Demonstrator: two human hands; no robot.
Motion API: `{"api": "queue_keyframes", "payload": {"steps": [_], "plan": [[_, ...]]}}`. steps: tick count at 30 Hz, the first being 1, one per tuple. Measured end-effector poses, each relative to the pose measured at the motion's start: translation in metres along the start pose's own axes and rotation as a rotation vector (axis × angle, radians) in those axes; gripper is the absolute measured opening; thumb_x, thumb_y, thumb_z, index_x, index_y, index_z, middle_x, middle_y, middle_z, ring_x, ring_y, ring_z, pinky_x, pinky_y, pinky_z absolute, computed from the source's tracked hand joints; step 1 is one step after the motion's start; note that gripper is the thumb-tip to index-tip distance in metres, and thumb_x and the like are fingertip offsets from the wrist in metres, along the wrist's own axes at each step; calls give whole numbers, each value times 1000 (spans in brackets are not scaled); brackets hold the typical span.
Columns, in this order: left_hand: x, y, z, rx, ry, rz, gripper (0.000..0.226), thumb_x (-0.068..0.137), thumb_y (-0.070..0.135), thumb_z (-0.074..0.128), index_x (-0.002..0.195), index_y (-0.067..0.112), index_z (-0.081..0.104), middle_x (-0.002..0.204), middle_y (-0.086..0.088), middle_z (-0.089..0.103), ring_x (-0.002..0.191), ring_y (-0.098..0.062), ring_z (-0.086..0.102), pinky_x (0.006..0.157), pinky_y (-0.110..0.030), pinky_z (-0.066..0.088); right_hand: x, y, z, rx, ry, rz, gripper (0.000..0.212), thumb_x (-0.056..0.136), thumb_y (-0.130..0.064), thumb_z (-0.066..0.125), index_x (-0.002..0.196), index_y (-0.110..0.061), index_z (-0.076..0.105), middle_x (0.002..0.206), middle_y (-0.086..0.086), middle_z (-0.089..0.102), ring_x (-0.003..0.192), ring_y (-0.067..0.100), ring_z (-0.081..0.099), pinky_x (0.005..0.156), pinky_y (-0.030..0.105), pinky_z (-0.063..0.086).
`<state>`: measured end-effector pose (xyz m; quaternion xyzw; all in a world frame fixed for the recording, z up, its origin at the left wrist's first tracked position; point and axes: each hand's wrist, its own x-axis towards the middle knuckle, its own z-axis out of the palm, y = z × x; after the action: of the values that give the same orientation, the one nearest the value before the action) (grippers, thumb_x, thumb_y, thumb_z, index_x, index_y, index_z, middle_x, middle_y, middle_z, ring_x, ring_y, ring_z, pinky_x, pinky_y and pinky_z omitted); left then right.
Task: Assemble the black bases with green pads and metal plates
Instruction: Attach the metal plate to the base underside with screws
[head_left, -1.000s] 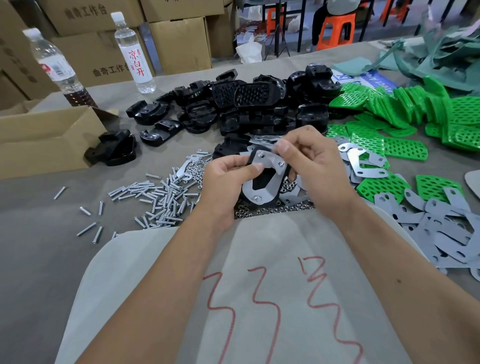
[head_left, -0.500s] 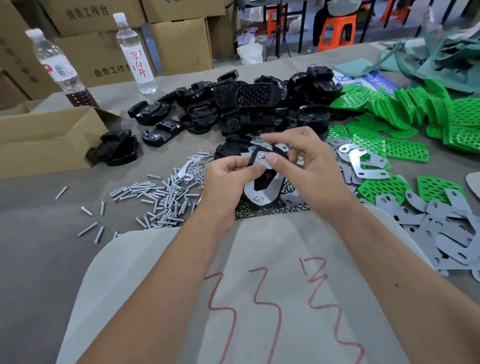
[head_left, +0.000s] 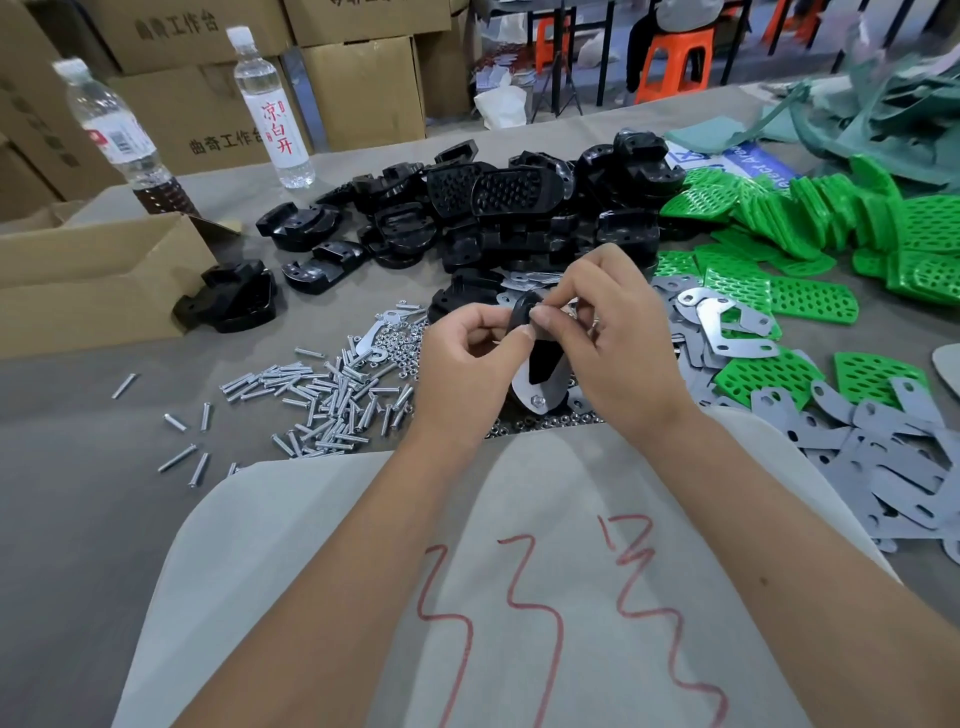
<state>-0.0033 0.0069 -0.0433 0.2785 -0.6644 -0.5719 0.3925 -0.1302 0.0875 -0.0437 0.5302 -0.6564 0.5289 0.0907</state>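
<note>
Black plastic base with silver metal plate (head_left: 540, 374), pinched between left hand (head_left: 467, 364) and right hand (head_left: 618, 353) grips, silver bolts (head_left: 332, 400) just left.

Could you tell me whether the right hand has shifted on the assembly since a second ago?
Yes. The right hand has slid from the assembly's right side toward its far end, nearer the black bases pile, fingertips now pinching there beside the left hand.

Bare surface (head_left: 78, 519) lies open at near left. Ahead, black bases (head_left: 493, 223) block passage; screws (head_left: 332, 395) clutter left-centre; green pads (head_left: 810, 228) and grey plates (head_left: 893, 462) crowd the right.
</note>
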Motion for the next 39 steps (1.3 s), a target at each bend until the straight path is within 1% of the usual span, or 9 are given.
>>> {"api": "queue_keyframes", "payload": {"steps": [4, 6, 11, 16, 19, 22, 29, 34, 39], "plan": [[0, -2, -1, -6, -2, 7, 6, 87, 14, 76, 93, 13, 75, 93, -13, 77, 84, -15, 70, 78, -26, 56, 0, -2, 2, -127, -8, -32, 14, 100, -19, 64, 90, -12, 57, 101, -5, 45, 82, 11, 47, 66, 33, 46], [1, -3, -1, -13, 12, 2, 5, 89, 10, 76, 93, 13, 76, 91, -10, 78, 84, -15, 71, 77, -24, 55, 1, -4, 3, -172, 6, -36, 12, 100, -24, 62, 94, -15, 57, 104, -6, 45, 83, 11, 46, 65, 37, 47], [-2, 0, 2, 35, 59, 54, 14, 85, 20, 75, 92, 8, 73, 86, -9, 76, 78, -15, 69, 75, -30, 55, 1, -4, 6, -221, -11, -43, 18, 103, -29, 53, 93, -15, 55, 104, 2, 46, 83, 21, 47, 63, 44, 49], [-8, 2, 7, 220, 126, 207, 19, 83, 27, 76, 91, 11, 68, 78, 8, 68, 65, -8, 61, 64, -27, 51, 0, -5, 8, -221, 50, -30, 34, 108, -30, 50, 81, -9, 51, 96, 5, 46, 79, 21, 43, 62, 41, 43], [-8, 2, 7, 219, 154, 203, 13, 85, 20, 78, 87, 15, 66, 69, 16, 64, 59, -2, 57, 61, -21, 46, 1, -5, 6, -196, -29, -7, 31, 109, -31, 45, 86, -10, 53, 99, 4, 46, 80, 22, 46, 66, 43, 45], [-6, 0, 6, 186, 177, 178, 11, 87, 15, 78, 88, 11, 68, 71, 13, 66, 61, -3, 58, 63, -21, 46, 0, -8, 5, -173, -115, -16, 18, 107, -23, 43, 99, -10, 53, 107, 4, 45, 83, 21, 48, 70, 44, 46], [-7, 1, 7, 219, 171, 206, 9, 86, 19, 76, 89, 14, 70, 71, 12, 70, 62, -4, 62, 62, -24, 53, 0, -10, 5, -220, -77, -5, 28, 109, -27, 43, 89, -8, 51, 104, 7, 46, 82, 23, 45, 63, 43, 45], [-5, 1, 6, 202, 195, 176, 13, 87, 13, 78, 83, 21, 68, 66, 20, 67, 60, 1, 59, 61, -17, 49, 0, -11, 6, -202, -130, -15, 16, 107, -20, 46, 98, -8, 51, 107, 7, 45, 86, 24, 46, 69, 40, 45], [-9, 3, 9, 244, 182, 199, 10, 84, 25, 74, 87, 17, 69, 70, 12, 69, 60, -6, 60, 63, -28, 53, -1, -12, 7, -268, -68, 7, 27, 109, -26, 42, 89, -10, 49, 103, 5, 46, 84, 21, 43, 60, 34, 34]]}}
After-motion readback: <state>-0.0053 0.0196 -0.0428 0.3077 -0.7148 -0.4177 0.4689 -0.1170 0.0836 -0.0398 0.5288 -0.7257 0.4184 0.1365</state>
